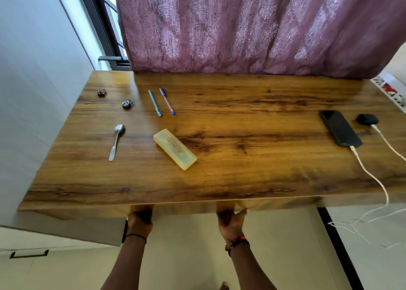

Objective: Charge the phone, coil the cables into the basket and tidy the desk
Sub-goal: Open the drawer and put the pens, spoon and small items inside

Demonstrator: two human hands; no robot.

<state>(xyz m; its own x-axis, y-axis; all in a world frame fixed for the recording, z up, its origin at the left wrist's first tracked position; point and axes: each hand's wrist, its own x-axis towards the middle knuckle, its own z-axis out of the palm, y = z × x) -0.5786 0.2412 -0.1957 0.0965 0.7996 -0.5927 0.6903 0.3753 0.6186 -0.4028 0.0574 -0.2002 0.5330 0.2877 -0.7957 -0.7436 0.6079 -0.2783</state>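
Wooden desk [252,114]: I log my left hand [140,222] and right hand [230,222] at its front edge, fingers hidden underneath, so I cannot tell their grip. Phone [340,128], far right, white cable [371,175] plugged in. Yellow case [174,149], centre. Spoon [116,141], left.

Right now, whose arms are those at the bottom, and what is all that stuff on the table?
One camera sits on a person's head, looking down, so those are their own arms. The left hand and right hand reach the front edge of the wooden desk; the fingers are hidden under it, so I cannot tell what they hold. On the desk lie a spoon, a padlock, two pens, a yellowish case and a black phone with a white cable plugged in.
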